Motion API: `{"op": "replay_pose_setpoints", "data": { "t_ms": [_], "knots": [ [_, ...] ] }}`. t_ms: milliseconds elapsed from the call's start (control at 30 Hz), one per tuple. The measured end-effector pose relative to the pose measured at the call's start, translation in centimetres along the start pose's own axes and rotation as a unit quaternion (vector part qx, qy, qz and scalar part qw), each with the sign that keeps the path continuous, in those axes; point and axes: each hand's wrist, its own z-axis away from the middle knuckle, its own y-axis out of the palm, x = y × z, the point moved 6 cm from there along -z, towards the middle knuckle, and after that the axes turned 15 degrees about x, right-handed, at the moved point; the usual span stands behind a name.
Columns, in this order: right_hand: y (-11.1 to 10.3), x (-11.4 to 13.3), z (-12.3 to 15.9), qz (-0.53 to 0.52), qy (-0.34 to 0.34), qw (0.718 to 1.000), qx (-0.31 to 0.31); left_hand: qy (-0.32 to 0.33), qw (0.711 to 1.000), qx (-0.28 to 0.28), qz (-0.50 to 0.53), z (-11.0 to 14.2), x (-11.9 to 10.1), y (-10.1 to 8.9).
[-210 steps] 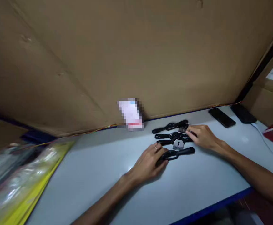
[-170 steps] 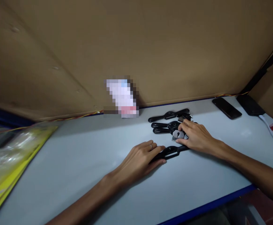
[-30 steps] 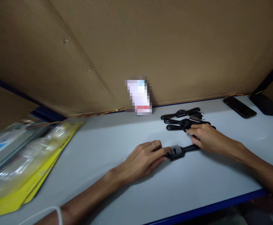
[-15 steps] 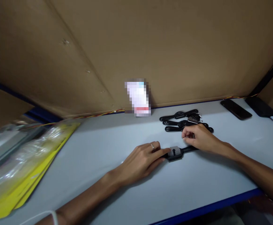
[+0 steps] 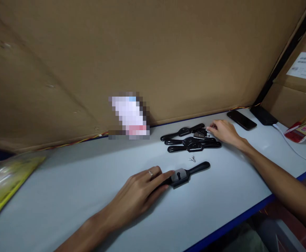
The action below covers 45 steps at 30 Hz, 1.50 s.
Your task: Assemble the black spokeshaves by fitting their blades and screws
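Observation:
A black spokeshave lies on the table with my left hand closed round its left handle. A grey blade with a keyhole slot rests on its body; my index finger touches the blade's edge. My right hand is at the back of the group of parts, thumb and fingertips pinched beside small silver screws; what they hold is unclear. Several more black spokeshave bodies lie behind, with dark metal pieces near my right fingertips. A silver wing screw lies between these and the held spokeshave.
A phone and a black power bank-like block with a white cable lie at the back right, beside a red packet. A blurred-out upright item leans on the cardboard wall. Yellow-backed plastic packs lie at left.
My right hand picked up the grey blade, which now sits on the spokeshave under my left hand. A wing screw now shows on the table, and my right hand has moved back to the screws.

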Motion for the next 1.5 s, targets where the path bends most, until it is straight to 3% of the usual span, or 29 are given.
{"op": "replay_pose_setpoints", "data": {
  "t_ms": [167,367,467,567,633,733,800,867,1267,1400,1500],
  "knots": [
    [0.9,1.5,-0.2,-0.010,-0.010,0.999,-0.052,0.000,1.000,-0.004,-0.004,-0.1,0.0,-0.1],
    [2.0,1.7,-1.3,-0.057,-0.013,0.998,-0.001,-0.003,1.000,0.004,-0.010,-0.1,-0.1,0.0],
    [1.2,1.5,-1.1,-0.085,-0.029,0.995,-0.035,-0.013,1.000,0.014,-0.016,-0.1,0.0,0.2],
    [0.2,3.3,0.4,-0.146,-0.096,0.983,-0.058,-0.028,0.999,0.030,0.003,-0.2,0.1,0.2],
    [0.1,5.9,2.1,-0.201,-0.180,0.963,-0.021,-0.031,0.999,0.034,0.012,-0.3,0.1,0.1],
    [1.4,10.3,5.1,-0.221,-0.279,0.930,0.090,-0.026,0.999,0.029,0.007,-0.4,-0.1,-0.1],
    [2.6,12.2,6.6,-0.236,-0.299,0.912,0.149,-0.024,0.999,0.026,0.002,-0.4,-0.1,-0.1],
    [3.5,13.1,7.3,-0.241,-0.310,0.905,0.164,-0.023,1.000,0.020,-0.002,-0.4,-0.1,-0.1],
    [4.4,13.2,7.1,-0.198,-0.335,0.911,0.138,-0.022,0.999,0.023,0.002,-0.5,-0.3,-0.2],
    [3.9,12.6,7.1,-0.152,-0.312,0.933,0.094,-0.021,1.000,0.020,-0.003,-0.4,-0.2,-0.2],
    [3.6,12.5,7.8,-0.075,-0.340,0.932,0.095,-0.019,1.000,0.020,-0.005,-0.4,-0.3,-0.2]
  ]
}}
